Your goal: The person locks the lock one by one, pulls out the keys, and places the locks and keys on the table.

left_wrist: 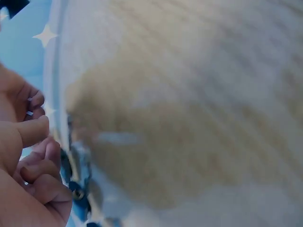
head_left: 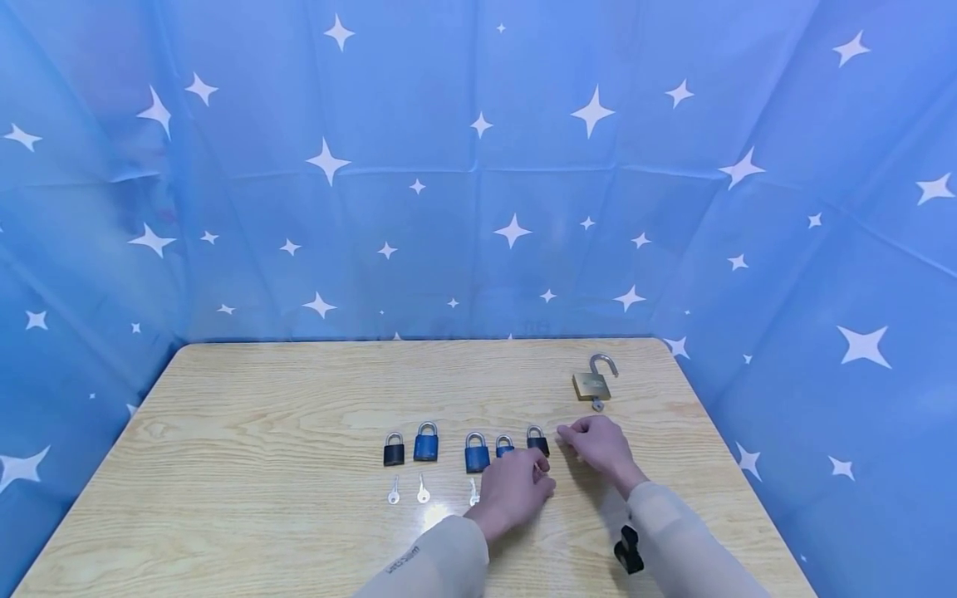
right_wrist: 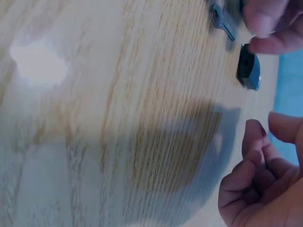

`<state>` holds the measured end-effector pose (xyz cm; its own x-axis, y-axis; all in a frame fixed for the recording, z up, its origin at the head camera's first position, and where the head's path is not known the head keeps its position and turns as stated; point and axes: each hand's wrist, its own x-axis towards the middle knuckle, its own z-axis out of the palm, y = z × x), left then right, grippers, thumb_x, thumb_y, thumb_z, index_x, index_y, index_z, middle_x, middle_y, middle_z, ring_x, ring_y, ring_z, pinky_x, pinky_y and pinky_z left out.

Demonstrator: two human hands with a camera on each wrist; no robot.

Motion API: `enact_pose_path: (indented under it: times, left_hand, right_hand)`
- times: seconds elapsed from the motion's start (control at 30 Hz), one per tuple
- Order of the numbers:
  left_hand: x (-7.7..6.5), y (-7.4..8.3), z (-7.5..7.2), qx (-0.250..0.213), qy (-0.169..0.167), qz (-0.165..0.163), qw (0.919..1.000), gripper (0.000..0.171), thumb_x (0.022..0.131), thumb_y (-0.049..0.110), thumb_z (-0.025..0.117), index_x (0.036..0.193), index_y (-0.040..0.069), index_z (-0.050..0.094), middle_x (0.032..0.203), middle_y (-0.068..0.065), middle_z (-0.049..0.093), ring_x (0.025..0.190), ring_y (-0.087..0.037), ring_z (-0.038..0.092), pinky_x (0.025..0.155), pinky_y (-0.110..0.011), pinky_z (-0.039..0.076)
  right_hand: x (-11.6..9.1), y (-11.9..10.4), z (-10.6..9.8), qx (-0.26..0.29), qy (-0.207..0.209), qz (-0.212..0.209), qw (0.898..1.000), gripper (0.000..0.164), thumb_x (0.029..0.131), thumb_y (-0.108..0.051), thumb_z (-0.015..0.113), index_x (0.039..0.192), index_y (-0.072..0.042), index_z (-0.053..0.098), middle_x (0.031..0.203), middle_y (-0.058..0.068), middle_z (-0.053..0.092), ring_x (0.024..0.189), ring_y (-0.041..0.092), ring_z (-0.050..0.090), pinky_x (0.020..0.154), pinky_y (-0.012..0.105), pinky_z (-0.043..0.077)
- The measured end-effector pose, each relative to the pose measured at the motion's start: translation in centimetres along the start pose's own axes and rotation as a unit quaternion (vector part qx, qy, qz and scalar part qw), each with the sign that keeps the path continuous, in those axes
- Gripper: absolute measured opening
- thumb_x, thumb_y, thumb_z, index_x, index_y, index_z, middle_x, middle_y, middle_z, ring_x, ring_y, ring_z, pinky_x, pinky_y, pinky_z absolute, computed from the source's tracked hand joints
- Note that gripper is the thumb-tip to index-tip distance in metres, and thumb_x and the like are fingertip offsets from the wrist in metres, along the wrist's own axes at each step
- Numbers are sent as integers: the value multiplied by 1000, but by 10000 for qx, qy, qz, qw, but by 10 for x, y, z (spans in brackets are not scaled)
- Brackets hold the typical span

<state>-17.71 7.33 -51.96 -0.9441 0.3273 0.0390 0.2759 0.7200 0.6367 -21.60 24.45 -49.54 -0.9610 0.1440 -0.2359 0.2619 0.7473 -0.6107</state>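
My left hand [head_left: 516,490] is over the table just in front of a small blue padlock [head_left: 504,446] and a black padlock [head_left: 537,442]. Its fingers are loosely bent, and nothing shows between them. My right hand [head_left: 598,444] hovers right of that black padlock, fingers relaxed; the right wrist view shows a gap between thumb and fingers. That view also has the black padlock [right_wrist: 248,68] by the left fingertips, with a key [right_wrist: 221,21] lying nearby. A larger blue padlock [head_left: 477,455] stands left of the small one, and a key [head_left: 473,492] lies beside my left hand.
Farther left are another black padlock [head_left: 393,451] and a blue padlock [head_left: 426,444], with a key [head_left: 393,490] and another key [head_left: 423,490] before them. An unlocked brass padlock [head_left: 591,386] with a key in it lies at the back right. Starry blue cloth [head_left: 449,208] surrounds the wooden table [head_left: 262,465].
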Motion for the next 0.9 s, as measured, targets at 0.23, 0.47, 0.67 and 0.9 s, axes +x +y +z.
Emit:
enact_pose_path:
  times: [0.23,0.47,0.67,0.9]
  left_hand:
    - [1,-10,-34,-322,25,73,9995,13,90,30,67,97,19,70,65,14,55,59,-1,47,54,-22,35]
    - [1,-30,-59,-571,-79,-175,9982,15,95,32,61,100,20,69,62,11,52,49,-5,43,46,-23,33]
    - [-2,-41,-70,-707,-118,-212,9972,17,96,32,60,102,19,68,57,10,53,43,-8,45,41,-24,30]
    - [-5,-49,-74,-529,-16,-188,9984,16,96,31,60,100,20,69,58,11,50,47,-6,41,44,-23,29]
  right_hand:
    - [7,1,-4,-146,196,-207,9995,31,93,-35,62,89,-6,73,85,7,70,68,15,56,61,27,39]
    - [17,6,-13,-190,533,-202,9982,31,95,-35,58,100,-7,70,90,7,68,71,18,55,61,28,40]
    - [32,17,-24,-255,1301,-123,9911,36,96,-38,55,109,-7,68,91,9,69,72,20,60,59,29,40]
    - [43,23,-38,-529,1060,250,9926,57,98,-45,50,134,-1,53,122,23,63,102,38,61,77,45,48]
